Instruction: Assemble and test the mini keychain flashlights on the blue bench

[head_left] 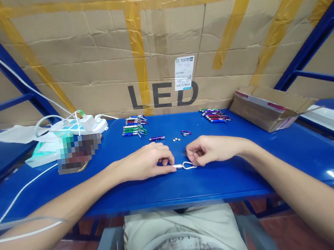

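Low over the front middle of the table, my left hand (151, 161) is closed on a small silver keychain flashlight (177, 166), most of its tube hidden under the fingers. A silver carabiner clip (188, 165) hangs from its end toward the right. My right hand (209, 149) has curled fingers, with thumb and fingertip pinching the clip's far end. Just beyond my hands lie a purple metal tube (157, 138), several small button cells (176, 139) and a purple carabiner with a short end piece (185, 132).
Coloured keychain flashlights with clips lie in a left group (133, 128) and a right group (215, 115). An open cardboard box (271, 107) stands at right. A power strip (93, 124) with white cables and a blurred-out object (78, 153) are at left. A large carton (99, 60) rises behind.
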Available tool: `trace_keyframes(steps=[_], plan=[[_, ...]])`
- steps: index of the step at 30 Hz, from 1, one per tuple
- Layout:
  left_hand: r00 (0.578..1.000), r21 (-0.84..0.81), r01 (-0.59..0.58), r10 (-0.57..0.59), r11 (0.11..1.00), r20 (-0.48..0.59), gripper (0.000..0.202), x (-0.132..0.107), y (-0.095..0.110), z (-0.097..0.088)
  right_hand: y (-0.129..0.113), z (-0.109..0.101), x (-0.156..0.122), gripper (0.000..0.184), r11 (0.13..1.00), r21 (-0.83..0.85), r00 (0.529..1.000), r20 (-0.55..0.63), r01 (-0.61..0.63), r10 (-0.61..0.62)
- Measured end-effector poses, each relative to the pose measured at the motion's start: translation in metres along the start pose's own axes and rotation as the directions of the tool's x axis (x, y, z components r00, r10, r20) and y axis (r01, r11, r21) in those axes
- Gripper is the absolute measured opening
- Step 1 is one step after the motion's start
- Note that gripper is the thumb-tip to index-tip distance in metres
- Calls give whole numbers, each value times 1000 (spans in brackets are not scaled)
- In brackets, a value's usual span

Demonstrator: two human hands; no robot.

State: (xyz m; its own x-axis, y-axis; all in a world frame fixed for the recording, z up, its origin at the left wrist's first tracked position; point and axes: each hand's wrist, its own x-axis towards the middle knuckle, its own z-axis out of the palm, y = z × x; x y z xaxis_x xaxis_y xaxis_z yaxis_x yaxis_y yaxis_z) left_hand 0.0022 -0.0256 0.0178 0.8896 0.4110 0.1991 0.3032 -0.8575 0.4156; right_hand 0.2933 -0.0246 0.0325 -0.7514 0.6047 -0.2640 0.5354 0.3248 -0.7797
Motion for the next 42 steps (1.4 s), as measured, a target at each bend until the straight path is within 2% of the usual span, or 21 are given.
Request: trace_keyframes(steps=[18,20,22,24,28,31,33,36,42], plan=[[1000,108,24,-26,994,15,31,-3,3,-4,-1,0,-1,6,995,-86,998,-23,55,-57],[999,126,48,-47,991,-10,33,-2,-1,-5,-1,0,0,9,995,-76,996,-59,62,-67],[994,168,83,-71,982,-80,34,-2,-8,-7,1,2,3,16,993,-85,986,-138,79,-90],[982,218,134,-99,967,-164,33,-2,-19,-9,5,4,8,25,989,-117,957,-262,95,-123],[940,225,244,-173,943,-296,30,-4,-41,-12,15,6,17,31,978,-198,840,-517,72,-166],[926,264,276,-182,924,-332,34,-5,-53,-10,21,6,21,24,959,-284,771,-608,11,-189],[919,289,295,-188,911,-346,38,-6,-58,-9,23,6,23,19,938,-345,750,-625,-17,-217],[926,318,297,-190,900,-326,41,-5,-61,-6,25,7,27,18,905,-424,750,-607,-28,-262],[932,398,324,-218,858,-289,39,-3,-62,-5,27,11,34,31,848,-529,814,-512,-47,-274]])
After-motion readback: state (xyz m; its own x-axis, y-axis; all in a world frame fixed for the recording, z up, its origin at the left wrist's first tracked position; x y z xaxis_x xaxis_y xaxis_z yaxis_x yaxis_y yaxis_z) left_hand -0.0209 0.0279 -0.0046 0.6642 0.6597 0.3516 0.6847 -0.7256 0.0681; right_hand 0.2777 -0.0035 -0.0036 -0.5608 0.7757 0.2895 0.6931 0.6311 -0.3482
